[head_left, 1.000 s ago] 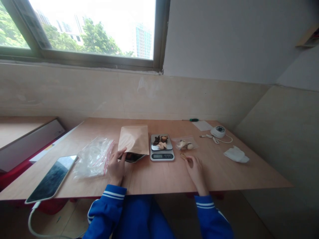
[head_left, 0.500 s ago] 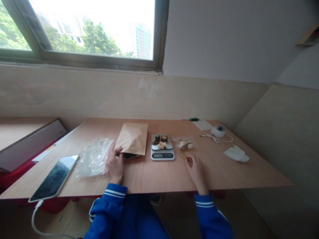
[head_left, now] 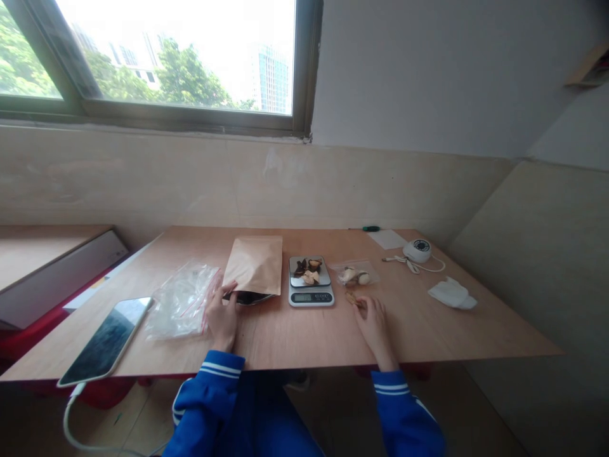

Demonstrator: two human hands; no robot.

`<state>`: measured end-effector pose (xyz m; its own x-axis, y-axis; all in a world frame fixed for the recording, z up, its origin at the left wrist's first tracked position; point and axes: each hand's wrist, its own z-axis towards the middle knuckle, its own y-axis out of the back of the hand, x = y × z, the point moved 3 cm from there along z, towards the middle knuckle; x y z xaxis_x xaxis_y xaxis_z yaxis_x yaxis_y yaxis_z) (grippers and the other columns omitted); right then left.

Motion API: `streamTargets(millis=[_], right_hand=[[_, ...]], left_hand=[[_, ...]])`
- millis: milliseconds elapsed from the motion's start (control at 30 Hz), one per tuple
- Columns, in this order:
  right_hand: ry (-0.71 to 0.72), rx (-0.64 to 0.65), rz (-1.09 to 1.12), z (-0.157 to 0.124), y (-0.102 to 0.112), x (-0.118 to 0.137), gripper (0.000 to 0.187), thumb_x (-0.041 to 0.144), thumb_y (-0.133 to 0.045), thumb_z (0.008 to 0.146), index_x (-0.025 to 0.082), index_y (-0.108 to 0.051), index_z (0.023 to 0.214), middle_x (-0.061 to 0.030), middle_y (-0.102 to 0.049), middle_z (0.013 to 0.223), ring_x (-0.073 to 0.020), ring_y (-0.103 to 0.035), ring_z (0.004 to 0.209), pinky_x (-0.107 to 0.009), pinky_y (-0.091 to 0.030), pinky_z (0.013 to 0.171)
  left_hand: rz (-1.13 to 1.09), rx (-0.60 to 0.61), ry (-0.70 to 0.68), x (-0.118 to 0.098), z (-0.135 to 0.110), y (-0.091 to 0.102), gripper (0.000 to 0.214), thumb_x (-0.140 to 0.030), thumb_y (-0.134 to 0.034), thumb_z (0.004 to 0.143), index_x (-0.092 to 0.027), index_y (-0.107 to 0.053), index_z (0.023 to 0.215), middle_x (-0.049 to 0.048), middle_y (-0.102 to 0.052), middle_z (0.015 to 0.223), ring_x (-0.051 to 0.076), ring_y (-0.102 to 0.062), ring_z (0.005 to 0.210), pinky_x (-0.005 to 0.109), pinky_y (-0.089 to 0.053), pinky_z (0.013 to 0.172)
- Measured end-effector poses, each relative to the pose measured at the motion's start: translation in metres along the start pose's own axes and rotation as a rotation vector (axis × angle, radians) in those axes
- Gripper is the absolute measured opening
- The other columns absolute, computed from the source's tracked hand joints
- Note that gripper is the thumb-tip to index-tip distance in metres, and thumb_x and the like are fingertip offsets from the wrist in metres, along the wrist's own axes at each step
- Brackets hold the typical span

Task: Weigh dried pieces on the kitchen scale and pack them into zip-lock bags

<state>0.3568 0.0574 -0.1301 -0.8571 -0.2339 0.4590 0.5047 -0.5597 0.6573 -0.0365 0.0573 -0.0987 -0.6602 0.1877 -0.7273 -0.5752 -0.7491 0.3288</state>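
Observation:
A brown paper pouch (head_left: 255,265) lies on the wooden table (head_left: 304,336), its dark open mouth toward me. My left hand (head_left: 222,315) holds the mouth's near edge with thumb and fingers. To its right stands a small digital scale (head_left: 310,282) with several dark and pale pieces on its pan. My right hand (head_left: 372,324) rests on the table, fingertips pinched on a small tan piece (head_left: 352,298). Just beyond lies a small clear bag (head_left: 354,274) holding pale pieces.
A pile of clear zip bags (head_left: 181,299) lies left of the pouch, and a phone (head_left: 107,338) on a cable sits near the left front edge. At the back right are a white round device (head_left: 417,250) with cord, a paper sheet (head_left: 387,239) and a crumpled tissue (head_left: 451,294).
The pouch, lifted a second ago, has been lowered flat onto the table. My left hand stays at its mouth. My right hand has barely moved.

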Motion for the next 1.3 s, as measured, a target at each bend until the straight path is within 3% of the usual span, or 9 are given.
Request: streamTargets(millis=[267, 467, 700, 833, 933, 1133, 1300], right_hand=[[0.013, 0.006, 0.007, 0.001, 0.001, 0.002, 0.021, 0.035, -0.043, 0.091, 0.019, -0.056, 0.09, -0.0104, -0.064, 0.089, -0.0257, -0.055, 0.086, -0.038, -0.044, 0.077], [0.025, -0.021, 0.032, 0.005, 0.003, 0.008, 0.02, 0.035, -0.046, 0.09, 0.019, -0.058, 0.086, -0.0087, -0.066, 0.085, -0.0237, -0.057, 0.082, -0.037, -0.044, 0.076], [0.079, 0.017, 0.092, 0.038, 0.005, 0.046, 0.01, 0.027, -0.052, 0.087, 0.019, -0.057, 0.087, -0.0066, -0.064, 0.089, -0.0219, -0.058, 0.087, -0.033, -0.044, 0.079], [0.117, 0.08, -0.044, 0.073, -0.01, 0.069, 0.007, 0.024, -0.053, 0.087, 0.019, -0.057, 0.083, -0.007, -0.062, 0.089, -0.023, -0.057, 0.089, -0.033, -0.042, 0.08], [0.12, 0.156, -0.136, 0.087, -0.027, 0.072, 0.009, 0.023, -0.053, 0.087, 0.018, -0.058, 0.082, -0.0074, -0.061, 0.089, -0.0232, -0.056, 0.088, -0.033, -0.042, 0.078], [0.11, 0.197, 0.051, 0.094, -0.042, 0.06, 0.019, 0.028, -0.047, 0.09, 0.019, -0.064, 0.086, -0.0082, -0.062, 0.092, -0.0224, -0.058, 0.09, -0.034, -0.044, 0.082], [0.071, 0.325, 0.174, 0.128, -0.053, 0.065, 0.026, 0.023, -0.042, 0.09, 0.018, -0.064, 0.102, -0.0106, -0.063, 0.108, -0.021, -0.058, 0.104, -0.035, -0.044, 0.093]], left_hand=[[0.05, -0.097, -0.054, 0.002, -0.004, 0.0, 0.021, -0.032, -0.057, 0.082, -0.023, -0.072, 0.094, 0.003, -0.071, 0.085, 0.02, -0.061, 0.082, 0.036, -0.046, 0.081], [0.044, -0.152, -0.117, -0.001, -0.005, 0.002, 0.018, -0.033, -0.06, 0.082, -0.023, -0.073, 0.092, 0.0022, -0.069, 0.08, 0.018, -0.058, 0.072, 0.034, -0.045, 0.08], [0.026, -0.166, -0.17, -0.004, -0.006, 0.002, 0.018, -0.034, -0.061, 0.083, -0.023, -0.073, 0.091, 0.0025, -0.07, 0.079, 0.018, -0.057, 0.072, 0.033, -0.045, 0.076], [0.027, -0.162, -0.141, -0.004, -0.006, 0.003, 0.017, -0.034, -0.06, 0.083, -0.024, -0.073, 0.089, 0.0024, -0.07, 0.079, 0.018, -0.058, 0.071, 0.034, -0.045, 0.077], [0.02, -0.155, -0.143, -0.004, -0.006, 0.003, 0.017, -0.033, -0.06, 0.083, -0.024, -0.072, 0.089, 0.0024, -0.071, 0.081, 0.018, -0.058, 0.072, 0.035, -0.045, 0.078], [-0.002, -0.137, -0.155, 0.0, -0.006, 0.002, 0.017, -0.034, -0.061, 0.082, -0.025, -0.072, 0.091, 0.0017, -0.071, 0.082, 0.018, -0.059, 0.074, 0.035, -0.045, 0.078], [-0.011, -0.123, -0.15, 0.0, -0.006, 0.001, 0.019, -0.036, -0.06, 0.083, -0.024, -0.072, 0.091, 0.0028, -0.071, 0.086, 0.019, -0.061, 0.076, 0.036, -0.046, 0.079]])
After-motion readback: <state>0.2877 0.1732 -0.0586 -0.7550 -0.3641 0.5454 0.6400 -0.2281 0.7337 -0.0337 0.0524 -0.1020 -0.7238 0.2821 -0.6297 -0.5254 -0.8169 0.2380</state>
